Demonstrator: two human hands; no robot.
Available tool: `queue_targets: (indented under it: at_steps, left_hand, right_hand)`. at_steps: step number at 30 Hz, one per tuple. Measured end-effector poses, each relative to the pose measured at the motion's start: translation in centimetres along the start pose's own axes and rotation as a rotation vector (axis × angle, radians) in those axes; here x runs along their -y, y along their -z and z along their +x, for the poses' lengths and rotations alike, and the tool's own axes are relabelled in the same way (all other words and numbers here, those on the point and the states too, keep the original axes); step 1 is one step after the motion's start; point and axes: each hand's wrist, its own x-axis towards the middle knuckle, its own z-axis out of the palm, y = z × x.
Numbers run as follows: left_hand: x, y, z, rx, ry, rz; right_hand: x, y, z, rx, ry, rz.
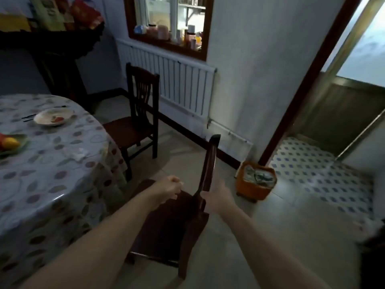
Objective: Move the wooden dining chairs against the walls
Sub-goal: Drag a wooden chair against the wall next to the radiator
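A dark wooden dining chair [166,230] stands just below me on the tiled floor, its seat toward the table and its backrest seen edge-on. My right hand [216,195] is closed around the near end of the backrest's top rail. My left hand [169,187] hovers over the seat in a loose fist, holding nothing that I can see. A second wooden chair [133,130] stands farther off, its seat tucked beside the round table [41,184] and its back toward the white radiator [179,84].
The table carries a patterned cloth, a plate [53,118] and fruit [9,142]. An orange bin [255,181] sits on the floor by the wall, right of the near chair. An open doorway [325,159] to a patterned-tile room is at right. A dark cabinet [58,65] stands at back left.
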Motion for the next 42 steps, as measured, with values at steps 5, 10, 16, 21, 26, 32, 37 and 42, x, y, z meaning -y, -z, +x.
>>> queue_targets:
  at_steps: [5,10,16,21,26,32,37,42]
  left_hand:
    - [-2.6,-1.7,5.3,0.135,0.028,0.037]
    - [-5.7,-3.8,9.7,0.157,0.0,0.004]
    - [-7.3,-5.0,14.4,0.238,-0.017,0.043]
    - [-7.3,-3.6,17.8,0.239,0.048,0.058]
    - [-7.4,1.1,20.1,0.214,0.049,0.055]
    - [-7.5,7.1,22.8,0.19,0.11,-0.171]
    - [-8.7,11.7,24.7,0.14,0.19,-0.317]
    - [-11.1,14.2,26.9,0.066,0.218,-0.437]
  right_hand:
    - [-0.4,-0.7,4.2,0.029,-0.068,0.024]
    - [-1.7,-1.5,7.5,0.133,-0.06,0.014]
    - [-2.0,-2.8,8.9,0.107,-0.025,0.103]
    - [0.2,-3.8,9.9,0.107,-0.052,0.152]
    - [4.5,-5.4,11.4,0.105,-0.026,0.113]
    - [9.6,-7.0,14.7,0.08,-0.004,0.007]
    - [13.8,-7.8,17.4,0.152,0.077,-0.099]
    - [17.0,-5.6,20.9,0.17,0.163,-0.193]
